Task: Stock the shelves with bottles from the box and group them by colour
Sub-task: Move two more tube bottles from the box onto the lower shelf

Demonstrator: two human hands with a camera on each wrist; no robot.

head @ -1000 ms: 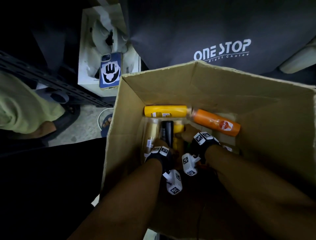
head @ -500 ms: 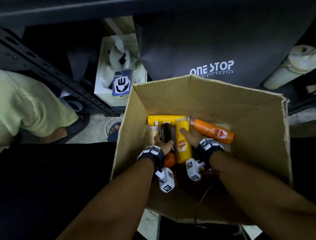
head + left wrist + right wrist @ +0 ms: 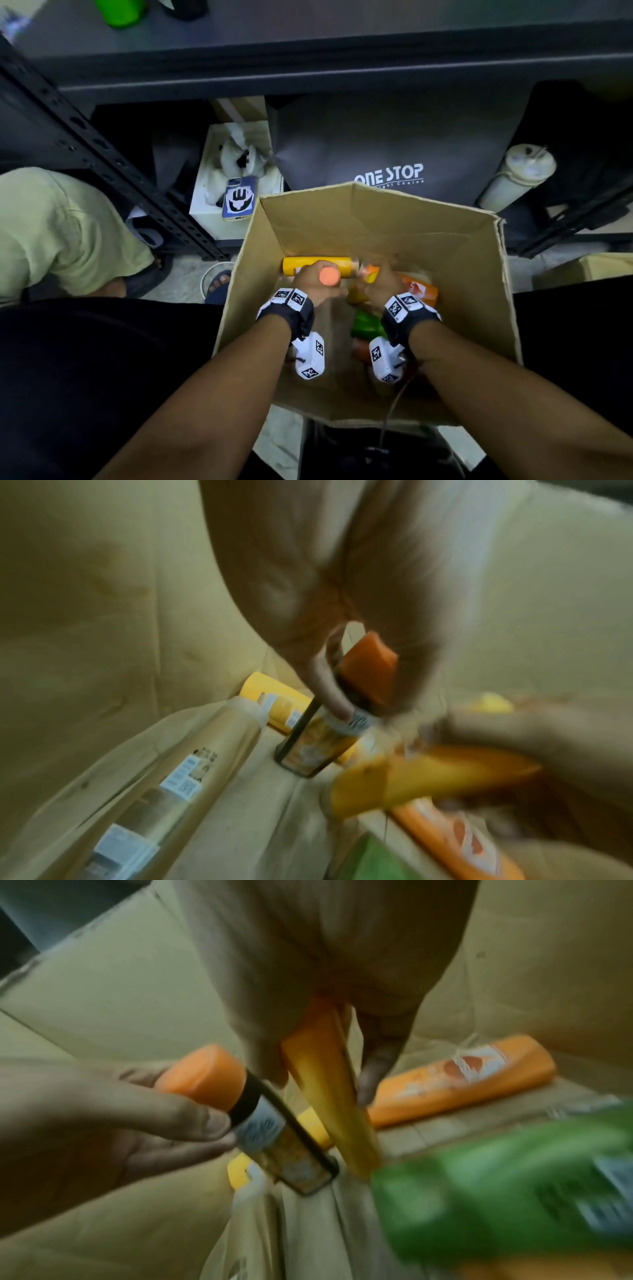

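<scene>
Inside the cardboard box (image 3: 486,274), my left hand (image 3: 317,279) grips a dark bottle with an orange cap (image 3: 329,277) (image 3: 316,748) (image 3: 274,1137), held upright. My right hand (image 3: 380,281) grips a yellow bottle (image 3: 329,1096) (image 3: 428,780) beside it, mostly hidden under the hand in the head view. Still lying in the box are a yellow bottle (image 3: 315,264), an orange bottle (image 3: 419,289) (image 3: 459,1080), a green bottle (image 3: 366,323) (image 3: 496,1191) and a pale gold bottle (image 3: 164,791).
A dark metal shelf (image 3: 308,44) runs across the top, with a green bottle (image 3: 120,12) on it. Below it sit a dark "ONE STOP" bag (image 3: 394,150), a white box holding a phone (image 3: 238,198), and a perforated rack post (image 3: 113,164). Another person in light green crouches at left (image 3: 58,233).
Both hands have risen inside the box, each lifting its bottle from lying to upright. The head view has tilted up, bringing the shelf into sight.
</scene>
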